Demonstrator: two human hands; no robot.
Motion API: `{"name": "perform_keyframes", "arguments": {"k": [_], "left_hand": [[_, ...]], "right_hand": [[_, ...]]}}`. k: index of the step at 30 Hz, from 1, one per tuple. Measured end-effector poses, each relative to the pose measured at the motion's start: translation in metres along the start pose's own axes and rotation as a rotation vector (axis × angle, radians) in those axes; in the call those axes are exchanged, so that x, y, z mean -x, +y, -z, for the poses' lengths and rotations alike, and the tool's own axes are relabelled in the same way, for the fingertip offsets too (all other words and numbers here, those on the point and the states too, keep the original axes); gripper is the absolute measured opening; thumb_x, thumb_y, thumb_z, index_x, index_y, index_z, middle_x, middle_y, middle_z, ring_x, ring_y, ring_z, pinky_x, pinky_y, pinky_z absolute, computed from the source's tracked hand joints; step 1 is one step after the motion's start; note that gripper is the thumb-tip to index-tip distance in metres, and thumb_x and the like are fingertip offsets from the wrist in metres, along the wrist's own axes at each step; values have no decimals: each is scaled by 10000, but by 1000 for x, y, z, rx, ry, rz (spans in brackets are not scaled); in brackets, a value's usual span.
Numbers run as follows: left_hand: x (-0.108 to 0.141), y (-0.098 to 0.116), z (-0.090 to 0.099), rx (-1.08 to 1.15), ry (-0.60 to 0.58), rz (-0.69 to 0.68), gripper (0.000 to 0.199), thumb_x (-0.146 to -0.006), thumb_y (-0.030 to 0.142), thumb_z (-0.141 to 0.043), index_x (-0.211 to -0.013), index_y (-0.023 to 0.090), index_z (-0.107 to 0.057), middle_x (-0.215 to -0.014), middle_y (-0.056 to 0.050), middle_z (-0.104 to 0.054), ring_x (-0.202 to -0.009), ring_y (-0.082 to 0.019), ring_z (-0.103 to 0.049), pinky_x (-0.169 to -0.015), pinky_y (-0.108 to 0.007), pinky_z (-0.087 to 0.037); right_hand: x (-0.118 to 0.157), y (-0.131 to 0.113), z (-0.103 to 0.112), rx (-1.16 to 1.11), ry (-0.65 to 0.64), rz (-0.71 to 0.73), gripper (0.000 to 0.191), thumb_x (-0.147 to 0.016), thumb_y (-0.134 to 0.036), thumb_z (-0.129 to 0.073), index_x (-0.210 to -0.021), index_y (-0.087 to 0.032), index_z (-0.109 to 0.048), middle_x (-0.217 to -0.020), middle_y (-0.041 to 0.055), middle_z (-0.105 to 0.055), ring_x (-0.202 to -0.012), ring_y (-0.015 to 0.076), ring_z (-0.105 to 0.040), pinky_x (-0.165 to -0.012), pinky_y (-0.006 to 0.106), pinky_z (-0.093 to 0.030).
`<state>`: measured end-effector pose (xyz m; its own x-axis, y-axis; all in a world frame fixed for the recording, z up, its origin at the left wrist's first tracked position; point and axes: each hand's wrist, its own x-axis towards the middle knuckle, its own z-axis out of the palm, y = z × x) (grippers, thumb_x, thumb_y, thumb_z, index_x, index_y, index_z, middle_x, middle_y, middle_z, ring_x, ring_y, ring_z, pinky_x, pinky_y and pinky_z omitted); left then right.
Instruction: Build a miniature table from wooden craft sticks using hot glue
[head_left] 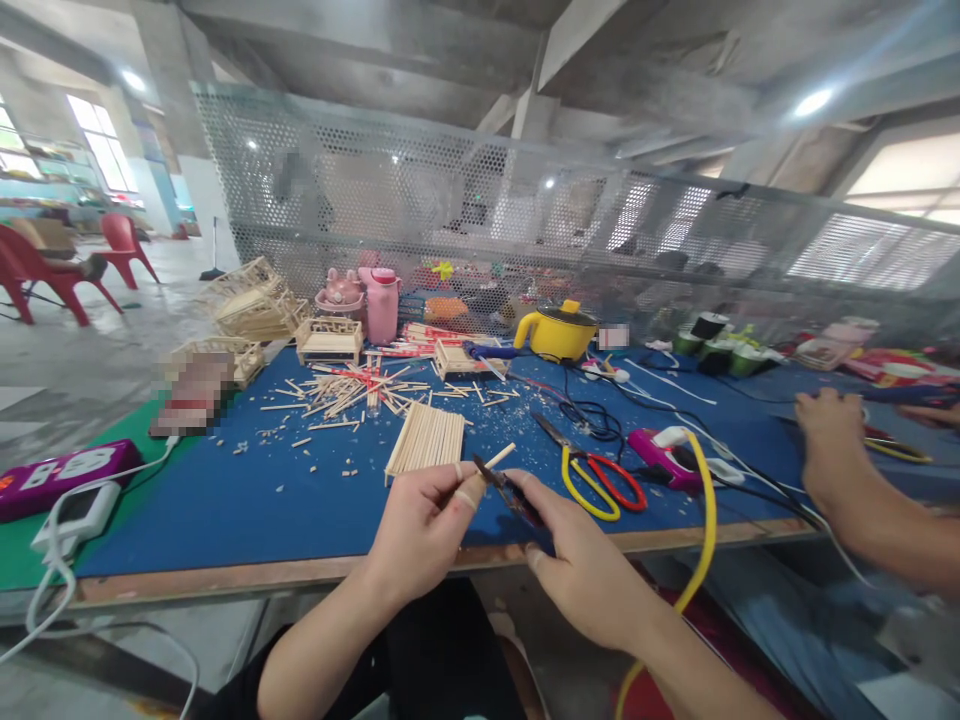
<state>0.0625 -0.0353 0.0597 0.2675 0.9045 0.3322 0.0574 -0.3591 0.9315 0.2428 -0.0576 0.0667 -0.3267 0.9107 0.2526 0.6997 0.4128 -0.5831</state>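
My left hand (pixel 427 520) pinches a thin wooden stick (pixel 501 456), whose free end points up and right. In my right hand (pixel 574 545) is a small dark cutting tool (pixel 514 492), its jaws at the stick beside my left fingertips. Just beyond my left hand lies a flat panel of wooden sticks side by side (pixel 426 440). Loose sticks (pixel 349 390) and small chips are scattered behind it. Scissors with one yellow and one red handle (pixel 600 480) rest open on the blue mat, right of my hands.
Small wooden frames (pixel 330 340) and a pink bottle (pixel 382 308) stand at the back, with a yellow pot (pixel 564 332) further right. Power strips (pixel 667 458) and cables lie on both sides. Another person's hand (pixel 832 435) works at the right. The table's front edge (pixel 300 572) runs beneath my wrists.
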Motion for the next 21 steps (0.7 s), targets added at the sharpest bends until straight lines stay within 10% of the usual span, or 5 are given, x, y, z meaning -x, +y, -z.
{"name": "perform_keyframes", "arguments": {"k": [11, 21], "left_hand": [[-8, -6, -10, -62, 186, 89, 378, -842, 412, -464, -548, 173, -456, -504, 49, -349, -510, -88, -297, -479, -216, -243], [3, -14, 19, -79, 9, 125, 368, -859, 434, -486, -652, 160, -617, -570, 20, -474, -581, -113, -424, -565, -223, -360]], "right_hand": [[-23, 15, -7, 685, 347, 121, 636, -617, -32, -487, -1251, -80, -502, -870, 145, -580, -838, 302, -536, -737, 446, -444], [-21, 27, 11, -620, -213, -316, 515, -605, -153, -430, -1105, -188, -548, -757, 21, -606, -597, 172, -574, -571, 322, -484]]}}
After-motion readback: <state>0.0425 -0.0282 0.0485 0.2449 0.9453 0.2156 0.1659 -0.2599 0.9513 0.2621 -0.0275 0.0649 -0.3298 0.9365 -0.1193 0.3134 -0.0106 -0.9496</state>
